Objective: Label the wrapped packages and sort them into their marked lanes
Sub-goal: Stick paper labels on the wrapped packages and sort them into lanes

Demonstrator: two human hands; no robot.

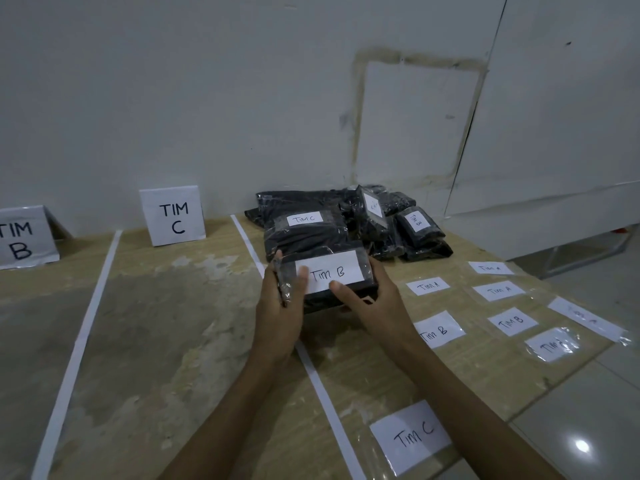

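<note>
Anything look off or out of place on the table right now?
Mostly tidy. One loose label near the right edge looks crumpled under its clear film, so its writing is hard to read. The labelled packages sit in a jumbled heap, some tilted. Both hands hold the Tim B package.

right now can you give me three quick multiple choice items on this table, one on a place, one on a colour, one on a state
1. Where does the TIM C sign stand?
A. in the lane right of the TIM B sign
B. on the package pile
C. on the floor

2. What colour are the wrapped packages?
A. white
B. black
C. red

3. What holds the Tim B package?
A. nothing
B. left hand only
C. both hands

Key: 1 A, it stands between two white tape lines. 2 B, dark wrap under white labels. 3 C, left hand and right hand grip its ends.
</note>
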